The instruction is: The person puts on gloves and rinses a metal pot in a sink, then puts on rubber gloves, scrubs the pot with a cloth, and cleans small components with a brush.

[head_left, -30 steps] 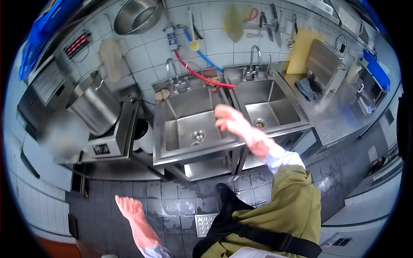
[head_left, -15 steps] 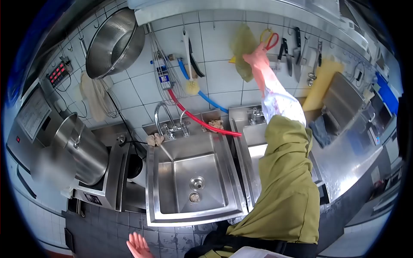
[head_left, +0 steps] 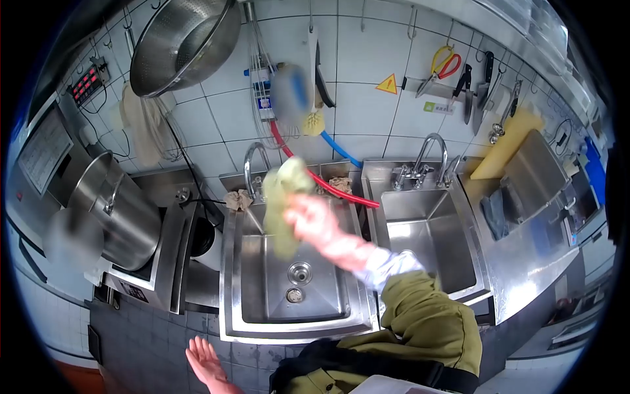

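A limp, pale green cloth [head_left: 281, 207], smeared by motion, hangs from my right hand [head_left: 315, 223]. The fingers are closed round it above the left sink basin [head_left: 262, 289], near its faucet [head_left: 252, 164]. Low in the view, in front of that sink, my left hand [head_left: 209, 364] is held out with its fingers stretched and nothing in it. A red hose [head_left: 328, 186] crosses behind the right hand toward the right sink basin [head_left: 426, 230].
Knives [head_left: 482, 79], scissors [head_left: 441, 65], a whisk [head_left: 259, 79] and a colander [head_left: 187, 49] hang on the tiled wall. A large steel pot [head_left: 118, 217] stands left. A steel counter [head_left: 525, 269] lies right. Crumpled brown cloths [head_left: 237, 199] rest by the faucets.
My right hand has taken the green cloth off the wall and brought it left and down over the left sink. My left hand stays low and has shifted slightly left.
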A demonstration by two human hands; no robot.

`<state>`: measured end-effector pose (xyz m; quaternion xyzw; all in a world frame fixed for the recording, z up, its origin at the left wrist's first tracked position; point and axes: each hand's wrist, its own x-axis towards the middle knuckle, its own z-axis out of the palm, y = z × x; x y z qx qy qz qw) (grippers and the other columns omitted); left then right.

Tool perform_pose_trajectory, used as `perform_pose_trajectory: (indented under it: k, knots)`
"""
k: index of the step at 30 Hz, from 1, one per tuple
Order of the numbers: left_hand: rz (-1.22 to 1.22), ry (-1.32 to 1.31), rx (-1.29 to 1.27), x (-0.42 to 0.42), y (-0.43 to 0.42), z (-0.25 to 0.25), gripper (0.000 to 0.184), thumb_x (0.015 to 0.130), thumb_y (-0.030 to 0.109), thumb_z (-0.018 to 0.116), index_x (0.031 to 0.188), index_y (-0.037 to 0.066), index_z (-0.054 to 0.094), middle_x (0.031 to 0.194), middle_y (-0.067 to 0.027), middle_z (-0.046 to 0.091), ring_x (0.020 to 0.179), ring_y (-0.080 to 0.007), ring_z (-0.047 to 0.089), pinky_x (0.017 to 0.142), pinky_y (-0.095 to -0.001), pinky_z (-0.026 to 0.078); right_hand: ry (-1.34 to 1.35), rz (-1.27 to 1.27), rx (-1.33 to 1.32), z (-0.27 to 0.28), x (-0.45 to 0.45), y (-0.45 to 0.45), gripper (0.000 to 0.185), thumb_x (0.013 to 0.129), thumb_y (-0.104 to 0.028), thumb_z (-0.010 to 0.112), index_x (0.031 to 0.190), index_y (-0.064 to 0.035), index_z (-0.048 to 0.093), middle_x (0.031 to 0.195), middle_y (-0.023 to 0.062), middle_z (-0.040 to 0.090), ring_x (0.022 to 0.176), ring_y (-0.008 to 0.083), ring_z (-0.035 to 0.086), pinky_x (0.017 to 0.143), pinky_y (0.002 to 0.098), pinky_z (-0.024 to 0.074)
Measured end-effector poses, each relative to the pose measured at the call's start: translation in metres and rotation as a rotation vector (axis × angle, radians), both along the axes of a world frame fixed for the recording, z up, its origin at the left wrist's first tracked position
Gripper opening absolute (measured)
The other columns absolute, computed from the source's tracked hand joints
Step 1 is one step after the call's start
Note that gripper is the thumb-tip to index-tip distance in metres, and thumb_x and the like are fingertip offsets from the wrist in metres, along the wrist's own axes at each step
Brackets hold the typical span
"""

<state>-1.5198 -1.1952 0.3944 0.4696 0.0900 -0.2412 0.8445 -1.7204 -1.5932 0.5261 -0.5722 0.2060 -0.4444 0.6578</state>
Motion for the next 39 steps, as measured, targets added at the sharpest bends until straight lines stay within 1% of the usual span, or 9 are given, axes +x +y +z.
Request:
perform_pose_trajectory:
  k: [8, 15, 20, 24, 26, 30, 32, 34, 39]
  knots:
    - [-0.414, -0.123, -0.093, 0.0, -0.019, 0.01, 0.073, 0.088, 0.061, 0.039, 0.141, 0.013, 0.026, 0.138, -0.0137, 0.039, 0.124, -0.0289, 0.039, 0.1, -0.0384, 0.032, 0.287, 0.652, 0.061, -0.045, 0.136, 0.174, 0.016, 0.09, -0.015, 0.053, 0.099, -0.005, 0.061, 0.071, -0.005, 0.058, 0.049, 0.0027, 0.049, 0.047, 0.0173, 0.04]
    - [0.182, 0.072, -0.29, 0.099, 0.205, -0.06, 0.065, 0.086, 0.053, 0.048, 0.134, 0.009, 0.04, 0.13, -0.0119, 0.048, 0.117, -0.0254, 0.049, 0.093, -0.0365, 0.045, 0.318, 0.82, 0.013, -0.062, 0.275, 0.332, 0.024, 0.089, -0.017, 0.056, 0.107, -0.0016, 0.057, 0.077, 0.0003, 0.062, 0.052, 0.006, 0.056, 0.049, 0.0205, 0.0445]
    - [0.501, 0.132, -0.104, 0.15, 0.393, -0.054, 0.063, 0.093, 0.048, 0.038, 0.138, 0.005, 0.03, 0.144, -0.0129, 0.03, 0.133, -0.0328, 0.028, 0.109, -0.044, 0.025, 0.415, 0.872, 0.163, -0.082, 0.375, 0.441, 0.021, 0.089, -0.016, 0.055, 0.106, -0.0035, 0.058, 0.079, 0.0021, 0.063, 0.054, 0.0083, 0.059, 0.05, 0.0215, 0.0465]
    - [0.773, 0.178, -0.234, 0.205, 0.447, -0.061, 0.047, 0.092, 0.042, 0.045, 0.126, 0.008, 0.047, 0.114, -0.0083, 0.057, 0.099, -0.0183, 0.056, 0.08, -0.0307, 0.05, 0.475, 0.89, 0.141, -0.105, 0.458, 0.497, 0.022, 0.09, -0.016, 0.054, 0.107, -0.0026, 0.058, 0.082, 0.0029, 0.063, 0.056, 0.01, 0.061, 0.053, 0.0216, 0.0471]
    - [0.65, 0.306, -0.084, 0.247, 0.473, -0.094, 0.037, 0.093, 0.044, 0.042, 0.091, 0.01, 0.058, 0.067, 0.0001, 0.054, 0.058, -0.0132, 0.051, 0.05, -0.029, 0.043, 0.484, 0.824, 0.149, -0.107, 0.499, 0.518, 0.033, 0.087, -0.017, 0.059, 0.111, 0.0048, 0.052, 0.082, 0.0078, 0.063, 0.057, 0.0145, 0.063, 0.051, 0.0238, 0.0485]
    - [0.187, 0.01, -0.624, 0.346, 0.498, -0.152, 0.046, 0.09, 0.047, 0.046, 0.057, 0.016, 0.037, 0.038, 0.0064, 0.027, 0.037, -0.0123, 0.033, 0.038, -0.0275, 0.025, 0.451, 0.851, 0.194, -0.122, 0.599, 0.535, 0.024, 0.086, -0.014, 0.06, 0.104, 0.0011, 0.056, 0.081, 0.008, 0.064, 0.054, 0.0155, 0.062, 0.049, 0.0238, 0.0494]
    - [0.419, 0.07, -0.305, 0.395, 0.5, -0.113, 0.043, 0.09, 0.048, 0.046, 0.063, 0.014, 0.047, 0.044, 0.0049, 0.034, 0.042, -0.0135, 0.036, 0.042, -0.0281, 0.028, 0.412, 0.852, 0.217, -0.135, 0.659, 0.538, 0.026, 0.087, -0.013, 0.058, 0.106, 0.0028, 0.054, 0.082, 0.0088, 0.062, 0.054, 0.0147, 0.061, 0.047, 0.0243, 0.0485]
    - [0.522, 0.02, -0.151, 0.453, 0.495, -0.053, 0.056, 0.09, 0.052, 0.044, 0.129, 0.012, 0.047, 0.12, -0.0113, 0.054, 0.109, -0.0229, 0.052, 0.085, -0.0365, 0.047, 0.362, 0.884, 0.22, -0.137, 0.726, 0.551, 0.022, 0.088, -0.012, 0.056, 0.105, 0.002, 0.055, 0.08, 0.0094, 0.064, 0.053, 0.0144, 0.061, 0.047, 0.0237, 0.0485]
    - [0.64, -0.054, -0.179, 0.565, 0.578, -0.016, 0.057, 0.091, 0.052, 0.039, 0.134, 0.014, 0.04, 0.132, -0.0126, 0.046, 0.117, -0.0257, 0.046, 0.096, -0.0404, 0.041, 0.416, 0.926, 0.228, -0.151, 0.898, 0.634, 0.026, 0.086, -0.016, 0.058, 0.107, 0.0, 0.057, 0.082, 0.0077, 0.066, 0.054, 0.0118, 0.062, 0.049, 0.0211, 0.05]
